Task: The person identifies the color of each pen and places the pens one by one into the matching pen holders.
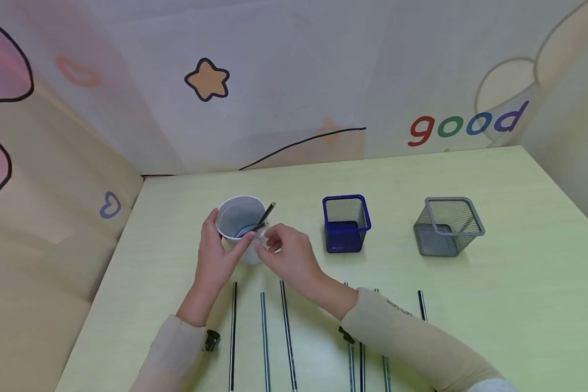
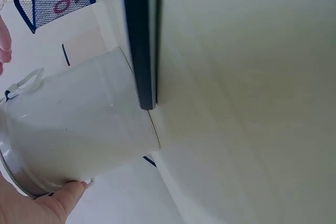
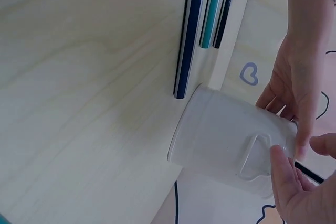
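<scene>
A white plastic bucket (image 1: 249, 251) with a small looped handle (image 3: 247, 167) is tilted toward the near side. My left hand (image 1: 213, 253) grips its rim, thumb at the near edge and fingers round the left side. A dark slender stick (image 1: 267, 213), like an unsharpened pencil, pokes out over the right rim. By the rim and handle is my right hand (image 1: 291, 253), its thumb and fingers bent but apart in the right wrist view. One fingertip overlaps the top of the handle there.
A blue mesh basket (image 1: 345, 239) and a grey mesh basket (image 1: 436, 245) stand to the right. Several dark and teal sticks (image 1: 264, 337) lie lengthwise in front, some partly behind the right sleeve. A patterned cloth wall (image 1: 284, 81) rises at the table's back.
</scene>
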{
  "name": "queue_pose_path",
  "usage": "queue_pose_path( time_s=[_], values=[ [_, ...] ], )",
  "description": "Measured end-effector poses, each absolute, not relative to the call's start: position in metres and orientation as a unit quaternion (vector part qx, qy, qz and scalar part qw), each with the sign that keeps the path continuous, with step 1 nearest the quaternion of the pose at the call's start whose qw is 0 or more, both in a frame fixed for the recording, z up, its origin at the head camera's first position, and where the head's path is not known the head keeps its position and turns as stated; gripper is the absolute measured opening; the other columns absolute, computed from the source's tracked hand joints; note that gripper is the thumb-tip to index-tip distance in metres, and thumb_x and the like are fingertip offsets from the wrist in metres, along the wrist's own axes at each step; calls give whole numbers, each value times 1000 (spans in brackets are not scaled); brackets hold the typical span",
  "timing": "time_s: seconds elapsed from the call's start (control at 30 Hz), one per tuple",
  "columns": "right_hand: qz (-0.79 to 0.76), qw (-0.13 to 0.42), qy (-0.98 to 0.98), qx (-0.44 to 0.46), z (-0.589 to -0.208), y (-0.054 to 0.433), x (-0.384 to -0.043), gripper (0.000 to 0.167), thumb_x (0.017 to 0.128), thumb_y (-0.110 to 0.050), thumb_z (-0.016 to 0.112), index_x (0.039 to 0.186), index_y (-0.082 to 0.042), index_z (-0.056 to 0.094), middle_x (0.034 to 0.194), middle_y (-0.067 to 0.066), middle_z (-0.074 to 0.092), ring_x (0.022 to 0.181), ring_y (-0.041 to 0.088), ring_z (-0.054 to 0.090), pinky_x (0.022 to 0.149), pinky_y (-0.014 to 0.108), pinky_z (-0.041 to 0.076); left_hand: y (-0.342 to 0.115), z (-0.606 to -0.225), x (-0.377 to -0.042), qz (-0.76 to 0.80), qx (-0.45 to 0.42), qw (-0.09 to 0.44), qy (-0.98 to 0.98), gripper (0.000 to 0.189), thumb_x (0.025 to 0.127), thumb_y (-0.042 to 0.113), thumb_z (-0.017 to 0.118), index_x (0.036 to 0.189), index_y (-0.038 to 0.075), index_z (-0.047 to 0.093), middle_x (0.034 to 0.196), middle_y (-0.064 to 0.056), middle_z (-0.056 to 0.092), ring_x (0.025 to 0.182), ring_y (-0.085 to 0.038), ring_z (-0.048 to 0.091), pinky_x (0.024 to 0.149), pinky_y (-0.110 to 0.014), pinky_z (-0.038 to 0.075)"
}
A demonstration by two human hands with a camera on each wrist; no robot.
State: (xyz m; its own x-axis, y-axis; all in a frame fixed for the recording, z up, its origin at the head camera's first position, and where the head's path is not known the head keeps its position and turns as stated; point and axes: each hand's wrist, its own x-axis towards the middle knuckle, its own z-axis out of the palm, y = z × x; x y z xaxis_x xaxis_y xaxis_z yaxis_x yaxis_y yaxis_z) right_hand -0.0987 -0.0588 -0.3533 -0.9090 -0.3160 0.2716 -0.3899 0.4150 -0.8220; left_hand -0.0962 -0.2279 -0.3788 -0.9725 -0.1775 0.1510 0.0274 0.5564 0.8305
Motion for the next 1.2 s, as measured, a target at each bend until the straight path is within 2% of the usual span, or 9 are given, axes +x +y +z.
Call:
queue_pose_path(
  time_s=[0.27, 0.43, 0.8, 0.97, 1.2],
  values=[
    [470, -10, -853, 228, -349, -61, -90, 20, 82, -12, 71, 94, 2, 65, 80, 8, 66, 73, 17, 62, 63, 18, 51, -230, -377, -100, -488, 30, 117, -864, 91, 82, 32, 74, 147, 1, 18, 143, -18, 32, 131, -32, 40, 109, -47, 36],
    [460, -48, -857, 226, -353, -63, -87, 19, 82, -13, 71, 90, 3, 65, 77, 7, 66, 67, 12, 57, 57, 17, 47, -230, -377, -102, -492, 31, 113, -863, 90, 82, 30, 75, 146, 2, 19, 142, -17, 33, 130, -30, 40, 109, -47, 36],
    [427, -85, -864, 254, -362, -70, -80, 16, 82, -13, 68, 83, 2, 64, 61, 1, 57, 51, 6, 45, 48, 16, 37, -230, -376, -103, -489, 34, 118, -863, 90, 82, 31, 74, 146, 1, 19, 142, -17, 33, 130, -30, 40, 109, -47, 36],
    [406, -110, -870, 258, -369, -72, -71, 16, 82, -14, 69, 81, 0, 64, 59, -1, 55, 51, 5, 45, 49, 17, 38, -229, -379, -102, -495, 36, 109, -861, 91, 82, 31, 74, 146, 1, 18, 143, -17, 33, 131, -31, 40, 110, -47, 35],
    [372, -105, -877, 285, -378, -82, -57, 16, 82, -16, 69, 79, -2, 63, 66, 0, 60, 56, 4, 46, 53, 14, 39, -231, -379, -99, -487, 42, 116, -865, 92, 81, 32, 75, 146, 0, 18, 142, -18, 34, 131, -32, 41, 110, -47, 35]
  ],
)
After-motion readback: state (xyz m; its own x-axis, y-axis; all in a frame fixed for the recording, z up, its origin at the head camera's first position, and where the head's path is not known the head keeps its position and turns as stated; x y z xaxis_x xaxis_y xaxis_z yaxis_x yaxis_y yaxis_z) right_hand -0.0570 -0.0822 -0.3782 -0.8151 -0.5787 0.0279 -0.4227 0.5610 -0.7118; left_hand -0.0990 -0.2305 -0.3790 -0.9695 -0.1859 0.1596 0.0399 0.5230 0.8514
